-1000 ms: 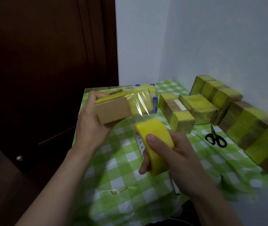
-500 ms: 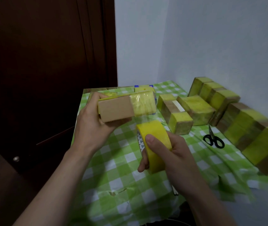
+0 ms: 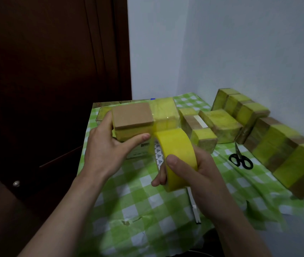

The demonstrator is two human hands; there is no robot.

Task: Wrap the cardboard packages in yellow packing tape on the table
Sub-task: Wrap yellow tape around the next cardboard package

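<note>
- The near half of the counter (image 3: 138, 210) shows bare checked cloth, with room for a hand to pass beneath both forearms.
- Along the right, a row of taped packages (image 3: 286, 154) lines the wall (image 3: 240, 52) and blocks that edge.
- Scissors (image 3: 240, 160) lie flat in the lane between that row and the right hand (image 3: 199, 173).
- Far middle: more wrapped packages (image 3: 219, 125) crowd just behind the tape roll (image 3: 177, 151).
- Left: a dark door (image 3: 55, 71) stands beyond the counter's edge, near the left hand (image 3: 106, 151).
</note>
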